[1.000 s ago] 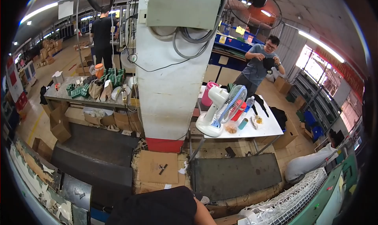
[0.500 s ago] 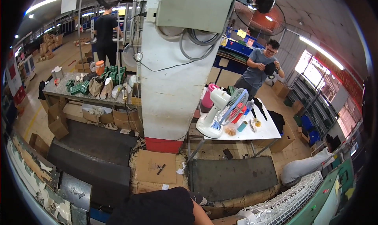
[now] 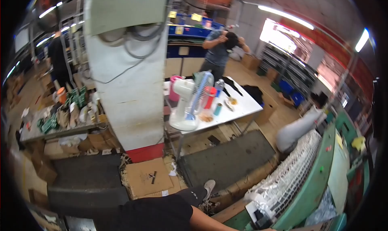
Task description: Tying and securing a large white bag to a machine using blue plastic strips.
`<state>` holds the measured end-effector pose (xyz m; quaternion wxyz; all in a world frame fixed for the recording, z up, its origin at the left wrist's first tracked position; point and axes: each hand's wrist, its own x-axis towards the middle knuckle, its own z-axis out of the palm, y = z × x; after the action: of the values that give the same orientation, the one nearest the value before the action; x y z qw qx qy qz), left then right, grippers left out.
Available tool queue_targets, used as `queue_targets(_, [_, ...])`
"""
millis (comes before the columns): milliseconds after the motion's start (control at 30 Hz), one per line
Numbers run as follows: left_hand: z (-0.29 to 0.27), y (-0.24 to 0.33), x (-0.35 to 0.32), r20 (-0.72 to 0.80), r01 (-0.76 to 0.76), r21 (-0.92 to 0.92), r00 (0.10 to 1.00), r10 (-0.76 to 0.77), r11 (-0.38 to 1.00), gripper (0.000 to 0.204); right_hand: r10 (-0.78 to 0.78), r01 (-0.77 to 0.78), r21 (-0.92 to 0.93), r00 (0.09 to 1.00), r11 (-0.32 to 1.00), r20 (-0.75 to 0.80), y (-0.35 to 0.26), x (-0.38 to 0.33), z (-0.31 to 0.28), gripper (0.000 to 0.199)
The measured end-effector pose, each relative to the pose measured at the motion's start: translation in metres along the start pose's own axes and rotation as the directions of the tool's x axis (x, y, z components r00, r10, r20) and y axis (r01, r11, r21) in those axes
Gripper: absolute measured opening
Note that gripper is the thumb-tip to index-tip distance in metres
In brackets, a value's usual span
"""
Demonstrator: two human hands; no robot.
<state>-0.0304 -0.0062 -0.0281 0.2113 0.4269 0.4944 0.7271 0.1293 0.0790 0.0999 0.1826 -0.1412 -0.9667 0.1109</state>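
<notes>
Neither of my hands shows clearly; the left arm and hand are out of the head view. My bare right forearm [image 3: 208,222] comes out of a black sleeve [image 3: 161,213] and runs off the lower edge, toward the right. The hand at its end is cut off, so what it holds or touches is hidden. Nearest to that side are a small black object [image 3: 262,219] and a long bundle of white netting [image 3: 285,180] beside a green machine panel [image 3: 323,170]. My shoe [image 3: 209,187] stands near a flat piece of cardboard [image 3: 149,176].
Ahead is a white pillar [image 3: 125,81] with a red base. Right of it, a white table [image 3: 238,109] carries a desk fan [image 3: 188,99] and bottles. A co-worker [image 3: 218,49] stands behind it, lifting a dark thing. A dark mat [image 3: 228,154] and a filled pale sack [image 3: 297,128] lie nearer.
My view has swung right, so pillar and table sit further left. More of my right forearm, my shoe and the netting show. The co-worker has raised the dark thing higher.
</notes>
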Motion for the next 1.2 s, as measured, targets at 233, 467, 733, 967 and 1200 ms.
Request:
queue_targets(233, [0.029, -0.002, 0.022, 0.141, -0.358, 0.092, 0.929, 0.344, 0.929, 0.014, 0.069, -0.012, 0.241, 0.971, 0.97, -0.227, 0.04, -0.012, 0.017, 0.024])
queue_targets(467, [0.026, 0.016, 0.027, 0.108, -0.132, 0.008, 0.986, 0.13, 0.991, 0.013, 0.016, 0.032, 0.193, 0.97, 0.981, -0.241, 0.026, 0.002, 0.017, 0.022])
queue_targets(733, [0.022, 0.025, 0.031, 0.316, 0.289, -0.317, 0.93, -0.187, 0.903, 0.02, 0.086, -0.001, 0.264, 0.947, 0.964, -0.31, 0.029, 0.001, 0.014, 0.02])
queue_targets(967, [0.037, 0.012, 0.023, 0.172, -0.041, -0.16, 0.983, 0.069, 0.986, 0.019, 0.149, -0.075, 0.234, 0.936, 0.969, -0.319, 0.026, -0.005, 0.019, 0.017])
queue_targets(1200, [0.042, -0.026, 0.026, 0.187, -0.224, -0.081, 0.954, 0.235, 0.971, 0.018, 0.141, -0.083, 0.25, 0.965, 0.965, -0.223, 0.027, 0.004, 0.008, 0.025])
